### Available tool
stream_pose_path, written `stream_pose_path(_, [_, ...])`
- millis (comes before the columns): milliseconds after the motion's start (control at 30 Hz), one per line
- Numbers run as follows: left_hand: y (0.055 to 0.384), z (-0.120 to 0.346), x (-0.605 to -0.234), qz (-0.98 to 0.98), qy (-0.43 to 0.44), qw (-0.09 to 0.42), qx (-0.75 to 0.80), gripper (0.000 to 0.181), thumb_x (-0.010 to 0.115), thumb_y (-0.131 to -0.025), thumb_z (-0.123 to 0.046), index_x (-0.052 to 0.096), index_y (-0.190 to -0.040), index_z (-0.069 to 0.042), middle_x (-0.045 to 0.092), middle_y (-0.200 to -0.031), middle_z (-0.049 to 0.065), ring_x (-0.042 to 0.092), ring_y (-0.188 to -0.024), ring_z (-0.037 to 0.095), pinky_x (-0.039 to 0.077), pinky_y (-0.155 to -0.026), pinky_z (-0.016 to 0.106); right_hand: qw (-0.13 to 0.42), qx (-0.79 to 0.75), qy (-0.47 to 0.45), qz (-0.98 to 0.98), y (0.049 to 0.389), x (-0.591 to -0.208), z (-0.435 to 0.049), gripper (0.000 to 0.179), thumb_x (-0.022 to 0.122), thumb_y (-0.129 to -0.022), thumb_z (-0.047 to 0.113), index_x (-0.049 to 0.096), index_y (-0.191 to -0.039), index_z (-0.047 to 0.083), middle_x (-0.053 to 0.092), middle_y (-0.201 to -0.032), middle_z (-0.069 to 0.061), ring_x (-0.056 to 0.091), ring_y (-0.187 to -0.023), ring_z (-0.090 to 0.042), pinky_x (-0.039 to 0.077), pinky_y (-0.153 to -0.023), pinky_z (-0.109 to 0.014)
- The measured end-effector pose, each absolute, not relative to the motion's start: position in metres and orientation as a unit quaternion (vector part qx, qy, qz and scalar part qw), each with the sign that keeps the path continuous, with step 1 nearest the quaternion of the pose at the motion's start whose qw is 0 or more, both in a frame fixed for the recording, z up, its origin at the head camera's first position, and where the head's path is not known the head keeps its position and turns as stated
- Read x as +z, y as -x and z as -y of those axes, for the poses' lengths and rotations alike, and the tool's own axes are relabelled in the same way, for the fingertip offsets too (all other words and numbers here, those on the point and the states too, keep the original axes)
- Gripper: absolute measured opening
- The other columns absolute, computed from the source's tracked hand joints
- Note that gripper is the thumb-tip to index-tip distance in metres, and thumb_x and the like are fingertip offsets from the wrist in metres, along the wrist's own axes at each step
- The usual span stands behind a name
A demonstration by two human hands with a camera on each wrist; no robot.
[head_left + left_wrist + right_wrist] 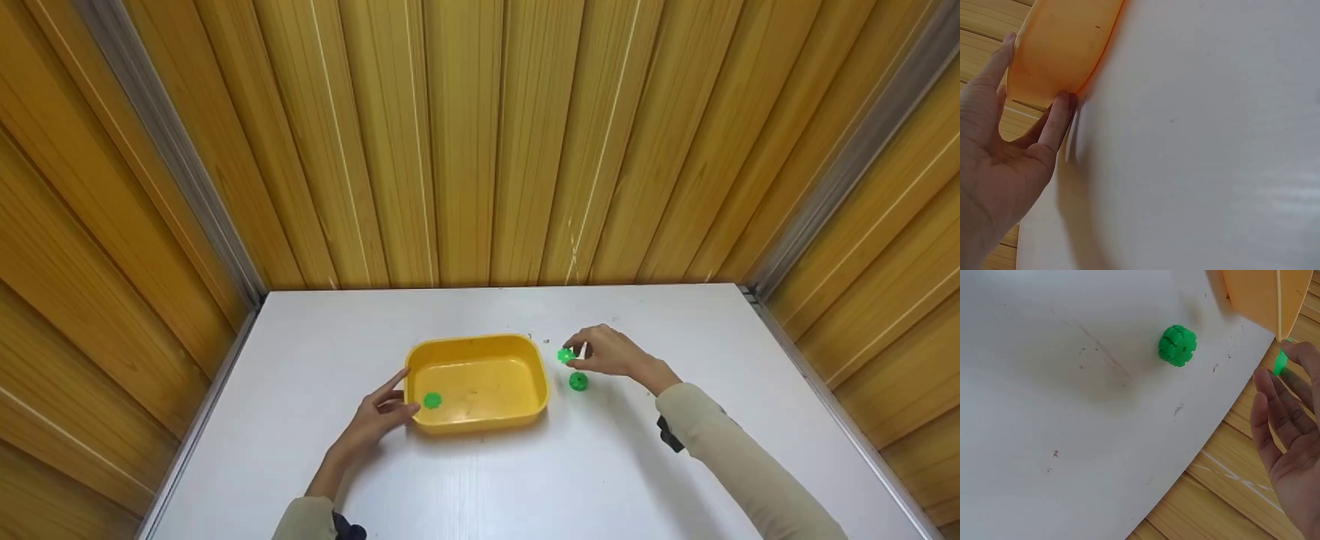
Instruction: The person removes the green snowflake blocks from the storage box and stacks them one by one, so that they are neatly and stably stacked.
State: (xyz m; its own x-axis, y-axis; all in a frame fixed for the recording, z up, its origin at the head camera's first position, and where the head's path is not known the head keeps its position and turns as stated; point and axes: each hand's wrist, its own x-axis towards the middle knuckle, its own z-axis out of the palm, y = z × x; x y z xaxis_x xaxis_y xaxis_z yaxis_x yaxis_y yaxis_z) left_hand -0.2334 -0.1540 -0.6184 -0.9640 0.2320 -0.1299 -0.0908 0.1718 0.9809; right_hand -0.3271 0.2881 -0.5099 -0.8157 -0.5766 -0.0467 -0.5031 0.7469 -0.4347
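A shallow yellow tub (480,428) stands on the white table. My left hand (377,415) touches its left end with thumb and index finger spread apart and fairly straight; the left wrist view shows them against the tub wall (1064,50). Inside the tub, near its front left corner, lies a flat green notched disc (433,400). To the right of the tub, my right hand (611,351) pinches another green notched disc (565,355) between thumb and fingertips, above the table. Just below that hand sits a short stack of green notched discs (578,381), also seen in the right wrist view (1177,346).
The white table (480,487) shows small dark marks and scuffs. Yellow wood-look panels (465,150) rise behind it and on both sides, with grey metal posts (180,165) at the corners.
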Motion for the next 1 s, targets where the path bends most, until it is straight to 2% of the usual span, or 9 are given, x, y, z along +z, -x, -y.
stream_pose_path(167, [0.231,0.156,-0.617,-0.761,-0.032,0.119,0.637,0.074,0.073,-0.096,-0.030,0.036,-0.160,-0.024,0.055,-0.137,0.023,0.062,-0.115,0.021,0.057,-0.097,0.033,0.096,-0.205,0.285,-0.931,0.327,-0.519,-0.294,0.029,0.077,-0.091,0.020,0.076,-0.115,0.003,0.077,-0.101,-0.009,0.067,-0.083,-0.017,0.058,-0.071,-0.023])
stream_pose_path(400, [0.232,0.154,-0.618,-0.764,-0.036,0.119,0.633,0.075,0.073,-0.096,-0.031,0.036,-0.160,-0.024,0.055,-0.138,0.023,0.062,-0.115,0.023,0.057,-0.099,0.036,0.107,-0.205,0.256,-0.938,0.327,-0.530,-0.304,0.029,0.079,-0.090,0.019,0.076,-0.114,0.004,0.077,-0.102,-0.009,0.065,-0.081,-0.012,0.059,-0.072,-0.025])
stream_pose_path(633, [0.234,0.154,-0.617,-0.768,-0.035,0.114,0.630,0.075,0.073,-0.096,-0.032,0.036,-0.160,-0.024,0.055,-0.139,0.023,0.061,-0.120,0.026,0.057,-0.101,0.039,0.096,-0.203,0.247,-0.943,0.326,-0.540,-0.312,0.030,0.079,-0.090,0.021,0.076,-0.112,0.002,0.074,-0.108,-0.013,0.067,-0.084,-0.017,0.061,-0.074,-0.032])
stream_pose_path(800, [0.235,0.153,-0.616,-0.764,-0.030,0.118,0.634,0.075,0.074,-0.095,-0.033,0.037,-0.160,-0.026,0.054,-0.140,0.022,0.061,-0.119,0.025,0.057,-0.102,0.039,0.108,-0.208,0.226,-0.946,0.324,-0.547,-0.315,0.031,0.078,-0.090,0.021,0.075,-0.114,0.002,0.075,-0.112,-0.015,0.069,-0.087,-0.018,0.062,-0.078,-0.036])
stream_pose_path(1000, [0.233,0.153,-0.619,-0.767,-0.044,0.113,0.630,0.074,0.072,-0.096,-0.032,0.036,-0.160,-0.024,0.055,-0.139,0.024,0.062,-0.122,0.028,0.057,-0.101,0.040,0.093,-0.220,0.241,-0.941,0.318,-0.558,-0.319,0.029,0.079,-0.090,0.019,0.076,-0.111,0.000,0.077,-0.109,-0.016,0.072,-0.089,-0.024,0.062,-0.078,-0.037])
